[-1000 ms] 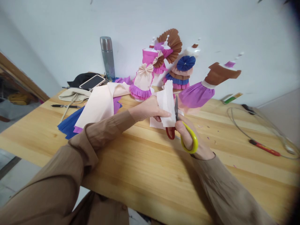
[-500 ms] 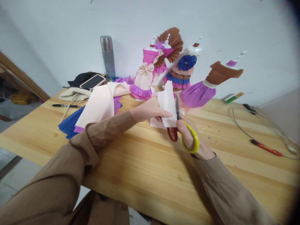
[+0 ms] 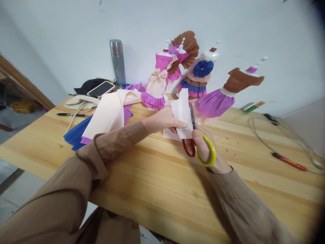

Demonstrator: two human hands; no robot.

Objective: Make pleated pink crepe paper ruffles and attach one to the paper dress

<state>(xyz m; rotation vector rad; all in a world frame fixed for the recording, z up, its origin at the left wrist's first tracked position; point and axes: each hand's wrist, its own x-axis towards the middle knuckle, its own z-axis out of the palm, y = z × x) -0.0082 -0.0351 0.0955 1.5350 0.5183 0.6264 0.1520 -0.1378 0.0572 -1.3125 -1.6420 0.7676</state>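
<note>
My left hand (image 3: 162,119) grips white paper (image 3: 180,109), my right hand (image 3: 204,146) one pair of scissors (image 3: 193,119) — four mannequins (image 3: 156,87), one phone (image 3: 101,88), one flask (image 3: 118,64) share the desk (image 3: 152,179).

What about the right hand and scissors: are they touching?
Touching. The head view shows the right hand holding the scissors, thumb through their yellow loop.

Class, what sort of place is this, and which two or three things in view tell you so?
Probably a craft workspace: small dress forms in ruffled outfits stand near the wall, coloured sheets lie on the wooden table, and the right hand holds scissors.
</note>
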